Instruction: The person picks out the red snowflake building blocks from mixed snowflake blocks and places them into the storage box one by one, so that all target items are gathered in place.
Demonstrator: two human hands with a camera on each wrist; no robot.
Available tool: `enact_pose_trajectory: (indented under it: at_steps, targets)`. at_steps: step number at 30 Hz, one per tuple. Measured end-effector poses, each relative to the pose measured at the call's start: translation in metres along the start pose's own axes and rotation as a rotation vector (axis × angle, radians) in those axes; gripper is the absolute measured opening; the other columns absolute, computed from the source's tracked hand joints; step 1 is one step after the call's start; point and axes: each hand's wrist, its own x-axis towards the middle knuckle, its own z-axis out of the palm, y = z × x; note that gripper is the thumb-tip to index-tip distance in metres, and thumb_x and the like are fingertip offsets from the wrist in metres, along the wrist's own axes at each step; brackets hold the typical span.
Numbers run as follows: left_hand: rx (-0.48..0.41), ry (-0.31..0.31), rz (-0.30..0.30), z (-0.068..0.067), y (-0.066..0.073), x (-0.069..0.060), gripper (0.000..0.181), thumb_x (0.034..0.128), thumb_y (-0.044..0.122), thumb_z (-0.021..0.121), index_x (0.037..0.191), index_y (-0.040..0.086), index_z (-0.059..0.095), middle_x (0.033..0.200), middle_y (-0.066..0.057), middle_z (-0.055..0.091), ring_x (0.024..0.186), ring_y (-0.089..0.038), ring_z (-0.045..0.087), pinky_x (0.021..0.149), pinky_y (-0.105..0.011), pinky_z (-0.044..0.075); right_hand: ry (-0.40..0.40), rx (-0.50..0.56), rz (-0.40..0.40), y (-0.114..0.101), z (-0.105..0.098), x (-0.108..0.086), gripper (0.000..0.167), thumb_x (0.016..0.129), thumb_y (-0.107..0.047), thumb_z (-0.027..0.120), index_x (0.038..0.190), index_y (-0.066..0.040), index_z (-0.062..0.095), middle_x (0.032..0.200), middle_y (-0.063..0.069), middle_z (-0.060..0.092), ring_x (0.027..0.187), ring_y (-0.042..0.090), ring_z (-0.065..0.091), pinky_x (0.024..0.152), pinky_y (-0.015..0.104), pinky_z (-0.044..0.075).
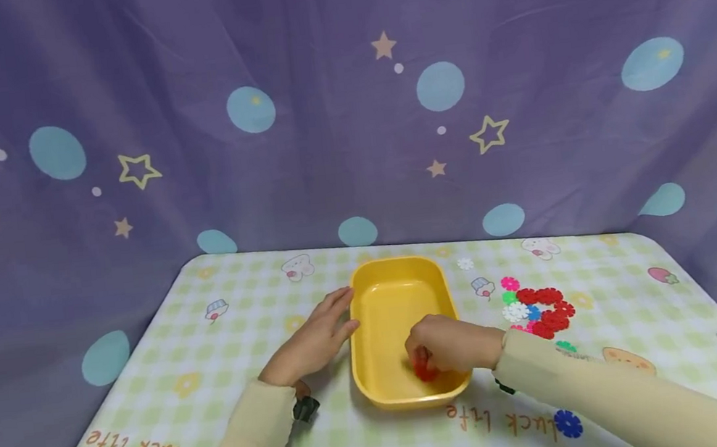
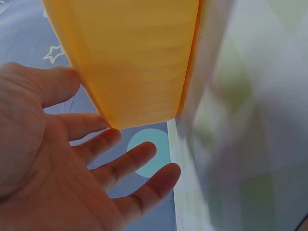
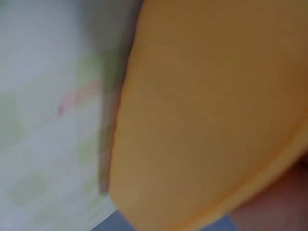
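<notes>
One yellow tray [image 1: 378, 323] lay long axis near-to-far. I had the right hand [image 1: 442, 342] pinching a red piece [image 1: 424, 368] inside the tray's near right part; left hand [image 1: 315, 341], fingers spread, touched its left side, apart from the piece.

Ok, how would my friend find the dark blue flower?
Start at the yellow tray on the checked tablecloth. Go right and towards the person, to the near edge of the right sleeve. The dark blue flower lies alone there, darker than the blue one in the colourful pile.
</notes>
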Motion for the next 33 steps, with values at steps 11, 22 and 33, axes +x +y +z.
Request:
enact_pose_trajectory:
  at_steps: [11, 22, 33]
  targets:
    - [0.017, -0.007, 0.012, -0.001, 0.006, 0.004, 0.059, 0.1013, 0.034, 0.045, 0.150, 0.007, 0.026, 0.154, -0.005, 0.020, 0.139, -0.019, 0.020, 0.110, -0.040, 0.024, 0.031, -0.082, 0.115, -0.008, 0.004, -0.009, 0.032, 0.070, 0.016, 0.060, 0.064, -0.015, 0.058, 0.062, -0.010, 0.047, 0.062, 0.012, 0.044, 0.061, 0.023, 0.040]
    - [-0.053, -0.011, 0.035, -0.004, 0.002, 0.003, 0.059, 0.1000, 0.029, 0.050, 0.148, 0.004, 0.027, 0.152, -0.011, 0.024, 0.135, -0.027, 0.029, 0.107, -0.045, 0.029, 0.469, -0.049, 0.087, 0.032, -0.044, -0.052, 0.019, 0.084, -0.003, 0.071, 0.103, -0.007, 0.068, 0.100, 0.003, 0.060, 0.087, 0.019, 0.060, 0.076, 0.032, 0.053]
    - [-0.012, -0.080, -0.001, -0.005, 0.003, 0.005, 0.058, 0.1027, 0.032, 0.041, 0.152, 0.009, 0.019, 0.156, -0.007, 0.014, 0.139, -0.023, 0.020, 0.107, -0.045, 0.028, 0.270, 0.081, 0.485, 0.130, -0.043, -0.138, 0.027, 0.078, 0.000, 0.075, 0.105, -0.005, 0.069, 0.096, 0.006, 0.061, 0.084, 0.023, 0.054, 0.073, 0.037, 0.052]
